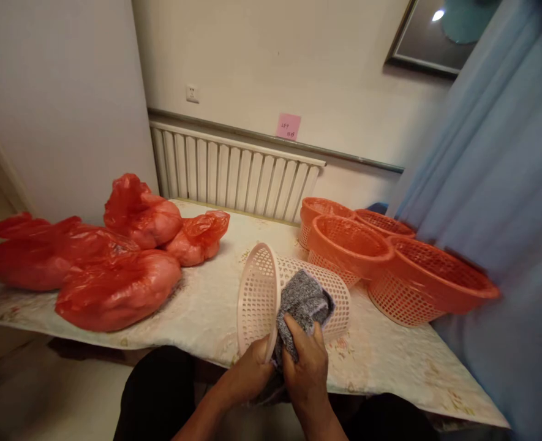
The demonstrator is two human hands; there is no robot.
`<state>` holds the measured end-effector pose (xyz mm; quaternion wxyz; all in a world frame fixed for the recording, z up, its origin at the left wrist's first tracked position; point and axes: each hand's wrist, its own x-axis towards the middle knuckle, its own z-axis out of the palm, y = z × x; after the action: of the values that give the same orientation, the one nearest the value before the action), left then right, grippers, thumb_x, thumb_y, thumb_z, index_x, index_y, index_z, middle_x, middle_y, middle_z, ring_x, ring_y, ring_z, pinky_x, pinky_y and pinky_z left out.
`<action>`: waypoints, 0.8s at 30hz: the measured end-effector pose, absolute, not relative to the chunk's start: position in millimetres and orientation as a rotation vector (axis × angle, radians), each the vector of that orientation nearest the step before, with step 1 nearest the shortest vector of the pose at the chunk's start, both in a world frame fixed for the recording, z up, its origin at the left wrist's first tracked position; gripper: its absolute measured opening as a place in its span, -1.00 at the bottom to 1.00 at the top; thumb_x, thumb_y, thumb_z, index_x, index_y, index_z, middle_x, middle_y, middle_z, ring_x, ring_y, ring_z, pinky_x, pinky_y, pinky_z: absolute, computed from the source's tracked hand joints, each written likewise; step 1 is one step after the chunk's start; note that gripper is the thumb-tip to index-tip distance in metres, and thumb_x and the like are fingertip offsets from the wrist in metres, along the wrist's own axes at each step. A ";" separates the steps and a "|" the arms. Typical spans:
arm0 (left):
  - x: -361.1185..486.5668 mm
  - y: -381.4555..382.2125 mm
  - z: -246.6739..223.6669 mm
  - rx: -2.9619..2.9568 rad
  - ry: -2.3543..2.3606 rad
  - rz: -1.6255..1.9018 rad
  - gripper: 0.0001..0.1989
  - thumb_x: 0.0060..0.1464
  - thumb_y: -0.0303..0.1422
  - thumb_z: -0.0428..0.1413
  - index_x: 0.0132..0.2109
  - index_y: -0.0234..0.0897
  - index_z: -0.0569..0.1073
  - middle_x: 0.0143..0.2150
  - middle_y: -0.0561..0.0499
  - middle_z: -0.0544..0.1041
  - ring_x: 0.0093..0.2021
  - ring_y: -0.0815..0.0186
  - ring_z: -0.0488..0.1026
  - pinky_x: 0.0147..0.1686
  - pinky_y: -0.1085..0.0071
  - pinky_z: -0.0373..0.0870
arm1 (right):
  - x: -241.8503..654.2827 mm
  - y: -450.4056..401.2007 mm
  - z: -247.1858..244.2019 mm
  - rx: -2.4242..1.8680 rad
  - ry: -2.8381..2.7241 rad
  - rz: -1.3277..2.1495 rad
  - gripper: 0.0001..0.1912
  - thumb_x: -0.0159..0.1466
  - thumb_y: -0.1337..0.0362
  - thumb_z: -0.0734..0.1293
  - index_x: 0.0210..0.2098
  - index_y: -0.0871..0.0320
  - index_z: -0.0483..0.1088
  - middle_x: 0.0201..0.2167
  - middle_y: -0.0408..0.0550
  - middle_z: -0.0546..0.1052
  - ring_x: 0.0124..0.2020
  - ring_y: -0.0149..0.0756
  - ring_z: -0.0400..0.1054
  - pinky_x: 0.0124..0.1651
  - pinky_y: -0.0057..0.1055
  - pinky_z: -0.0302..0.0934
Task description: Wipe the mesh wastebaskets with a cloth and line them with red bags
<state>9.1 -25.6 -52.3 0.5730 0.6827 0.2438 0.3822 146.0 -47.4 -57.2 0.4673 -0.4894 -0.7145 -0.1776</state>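
Observation:
A pale pink plastic basket [293,266] with a grid of holes lies on its side on the table, its round mouth facing left. My left hand [252,370] is closed around the near part of the basket's rim. My right hand [306,361] grips a dark grey speckled cloth [302,297] and presses it against the outside of the basket's wall, just right of the rim. Part of the cloth hangs down between my hands, below the rim. The fingertips of my left hand are hidden behind the rim.
Several baskets lined with red plastic bags, such as the front one [403,309], stand at the right beside a blue curtain [491,184]. Several filled, knotted red bags [119,291] lie at the left. A radiator [234,171] runs behind the table [385,361].

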 end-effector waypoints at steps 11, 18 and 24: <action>9.0 -28.6 -52.0 1.599 0.608 0.865 -0.56 -0.05 -0.59 0.00 0.00 -0.34 0.50 -0.02 -0.05 0.56 0.04 0.14 0.40 0.13 0.20 0.26 | 147.9 -49.6 -60.2 -1.187 -1.740 -0.426 -0.47 0.16 0.50 0.21 0.13 0.16 0.33 -0.12 0.02 0.56 -0.08 -0.08 0.31 -0.08 -0.17 0.33; 11.2 -26.3 -54.9 1.560 0.551 0.892 -0.59 -0.06 -0.62 0.01 -0.04 -0.35 0.52 -0.08 -0.02 0.58 -0.05 0.19 0.44 0.06 0.28 0.31 | 150.0 -46.8 -66.1 -1.187 -1.745 -0.417 -0.47 0.18 0.49 0.22 0.15 0.14 0.31 -0.12 0.01 0.55 -0.07 -0.09 0.31 -0.07 -0.17 0.32; 9.2 -22.8 -59.2 1.567 0.532 0.894 -0.64 -0.01 -0.58 0.03 -0.06 -0.37 0.53 -0.11 -0.03 0.59 -0.06 0.19 0.45 0.04 0.29 0.32 | 151.0 -44.7 -70.8 -1.197 -1.749 -0.437 -0.48 0.18 0.48 0.22 0.14 0.16 0.31 -0.12 0.02 0.55 -0.07 -0.08 0.33 -0.04 -0.15 0.31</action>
<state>9.2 -22.8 -59.2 0.5894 0.6730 0.2286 0.3839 151.0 -44.7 -70.8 0.4695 -0.4885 -0.7135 -0.1785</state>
